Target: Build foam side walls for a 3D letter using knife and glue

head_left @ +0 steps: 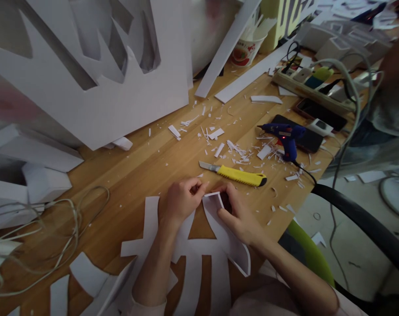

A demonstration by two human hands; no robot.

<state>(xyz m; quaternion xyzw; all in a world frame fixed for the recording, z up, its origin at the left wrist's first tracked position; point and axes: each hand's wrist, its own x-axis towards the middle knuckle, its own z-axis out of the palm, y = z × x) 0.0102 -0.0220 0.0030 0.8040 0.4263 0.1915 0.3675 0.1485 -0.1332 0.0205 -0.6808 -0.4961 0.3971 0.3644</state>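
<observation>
A white foam-board cut-out shape (pixel 199 259) lies flat on the wooden table (pixel 130 175) in front of me. My left hand (pixel 181 199) is closed in a pinch on a thin white strip (pixel 212 196) standing along the cut-out's upper edge. My right hand (pixel 237 215) presses on the same strip from the right, its fingers curled around it. A yellow utility knife (pixel 240 174), blade out, lies just beyond my hands. A blue glue gun (pixel 283 136) stands further right, its cord trailing off the table.
Large white cut-out boards (pixel 97 74) lean at the back left. White scraps (pixel 225 145) litter the table's middle. A paper cup (pixel 247 48), a power strip (pixel 311 81) and a phone (pixel 319 113) sit at the back right. Loose white cable (pixel 70 219) lies left. Another person's arm (pixel 393 79) shows at the right.
</observation>
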